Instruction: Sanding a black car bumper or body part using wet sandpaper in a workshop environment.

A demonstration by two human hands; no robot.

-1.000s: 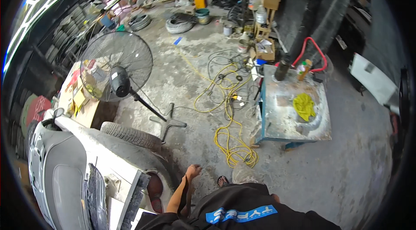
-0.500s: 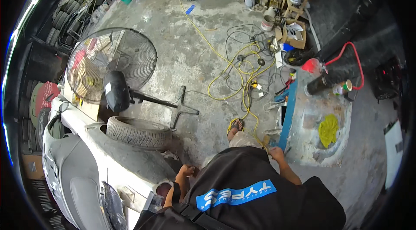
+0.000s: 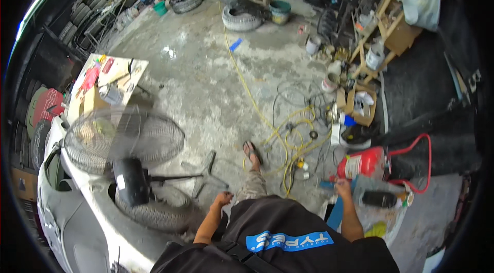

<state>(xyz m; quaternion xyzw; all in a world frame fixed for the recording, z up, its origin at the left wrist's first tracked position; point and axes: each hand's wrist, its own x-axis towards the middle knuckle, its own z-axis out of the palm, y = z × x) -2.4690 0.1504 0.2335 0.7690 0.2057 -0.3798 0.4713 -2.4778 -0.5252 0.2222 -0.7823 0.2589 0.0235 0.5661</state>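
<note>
The red fire extinguisher [image 3: 364,163] lies on its side at the near edge of the small blue table [image 3: 335,215]. The right hand [image 3: 342,188] rests just below the extinguisher, fingers curled; whether it grips anything cannot be told. The left hand [image 3: 222,200] hangs loosely curled and holds nothing, left of the extinguisher, near the tyre [image 3: 154,210] under the standing fan [image 3: 123,144]. Yellow cable [image 3: 288,144] coils on the floor just left of the extinguisher.
</note>
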